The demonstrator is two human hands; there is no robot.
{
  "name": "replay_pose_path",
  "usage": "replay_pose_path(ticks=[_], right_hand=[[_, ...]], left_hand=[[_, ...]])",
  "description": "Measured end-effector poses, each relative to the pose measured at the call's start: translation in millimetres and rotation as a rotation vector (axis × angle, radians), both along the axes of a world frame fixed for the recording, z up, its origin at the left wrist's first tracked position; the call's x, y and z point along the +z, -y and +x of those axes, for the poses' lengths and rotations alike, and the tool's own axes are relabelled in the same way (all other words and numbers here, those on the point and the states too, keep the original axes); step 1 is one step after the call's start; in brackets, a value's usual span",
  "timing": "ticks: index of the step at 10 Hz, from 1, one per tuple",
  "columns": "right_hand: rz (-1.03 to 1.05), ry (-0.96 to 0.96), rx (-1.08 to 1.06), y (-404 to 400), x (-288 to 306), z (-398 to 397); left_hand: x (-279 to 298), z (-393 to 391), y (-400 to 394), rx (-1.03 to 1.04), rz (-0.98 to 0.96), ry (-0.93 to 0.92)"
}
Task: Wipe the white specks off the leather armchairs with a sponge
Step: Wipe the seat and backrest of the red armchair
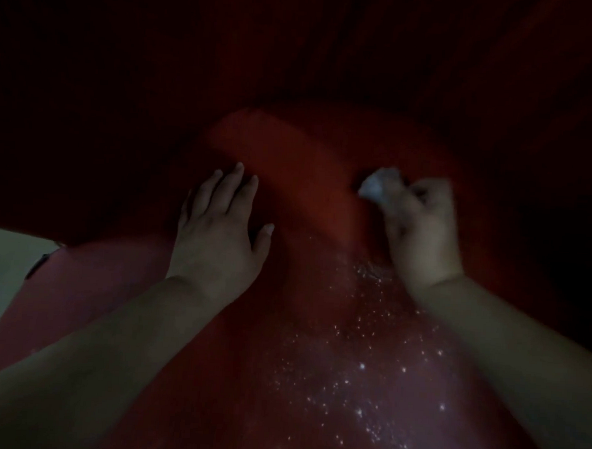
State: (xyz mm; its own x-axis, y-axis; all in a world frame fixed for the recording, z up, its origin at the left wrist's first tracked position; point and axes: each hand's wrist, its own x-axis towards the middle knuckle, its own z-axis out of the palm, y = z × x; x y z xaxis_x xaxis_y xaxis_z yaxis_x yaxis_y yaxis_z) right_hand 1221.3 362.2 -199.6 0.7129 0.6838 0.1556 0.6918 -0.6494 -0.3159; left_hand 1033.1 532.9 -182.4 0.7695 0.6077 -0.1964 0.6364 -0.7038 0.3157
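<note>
Dim light, red leather armchair (309, 197) fills the view. Right hand (421, 227) curled in a fist round a pale sponge (375, 184); the sponge pokes out past the fingers (423, 193) on the far-left side of the fist, against the leather. Blurred. Left hand (219, 227) lies flat on the leather, fingers straight and slightly spread, thumb out to the side. White specks (369, 365) scattered over the near leather, between the two forearms and just below the right wrist.
</note>
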Motion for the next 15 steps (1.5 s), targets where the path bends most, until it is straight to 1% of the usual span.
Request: replay_pose_path(ticks=[1, 2, 3, 4, 5, 6, 7, 8, 9, 10, 11, 12, 13, 14, 15], right_hand=[[0.23, -0.126, -0.309, -23.6, 9.9, 26.9], [0.277, -0.23, -0.205, -41.3, 12.3, -0.7], [0.202, -0.21, 0.108, -18.3, -6.6, -59.0], [0.09, -0.092, 0.162, 13.9, -10.1, -54.5], [0.115, -0.107, -0.123, 4.0, 2.3, -18.5], [0.249, -0.274, -0.192, -17.6, 0.7, -39.4], [0.15, -0.256, 0.011, -10.9, -5.0, -99.5], [0.11, -0.202, 0.144, 30.0, -1.4, -116.4], [0.093, -0.097, -0.056, 40.6, 7.9, -71.2], [0.265, -0.155, -0.296, 19.6, 3.8, -48.6], [0.376, -0.306, -0.2, -0.5, -4.9, -92.1], [0.243, -0.155, 0.231, 34.1, -8.0, -139.5], [0.107, -0.066, 0.151, 67.7, -5.9, -111.6], [0.176, -0.061, -0.24, 67.5, 0.0, -56.2], [0.29, -0.122, -0.436, 38.4, 4.7, -60.8]], left_hand=[[-1.0, 0.4, 0.6, 0.009, -0.018, 0.007], [-1.7, 1.1, 4.1, 0.03, -0.034, 0.021], [0.6, -0.9, 7.4, 0.014, -0.03, 0.029], [2.7, -5.5, 7.1, -0.028, -0.023, 0.015], [1.1, -14.9, 5.0, -0.061, 0.002, -0.012], [-0.3, -23.2, 7.5, -0.067, -0.013, -0.003], [1.2, -27.8, 13.1, -0.06, -0.024, 0.009], [2.5, -33.8, 16.4, -0.09, -0.022, 0.001], [3.0, -41.2, 17.6, -0.139, 0.0, -0.016], [2.7, -47.9, 21.6, -0.141, -0.012, -0.006], [3.5, -55.0, 29.0, -0.142, -0.006, -0.001], [5.4, -61.7, 33.8, -0.154, -0.005, -0.015], [6.0, -70.5, 36.4, -0.184, -0.008, -0.034], [6.6, -74.8, 38.1, -0.195, -0.003, -0.046], [7.6, -72.9, 40.9, -0.175, -0.004, -0.044]])
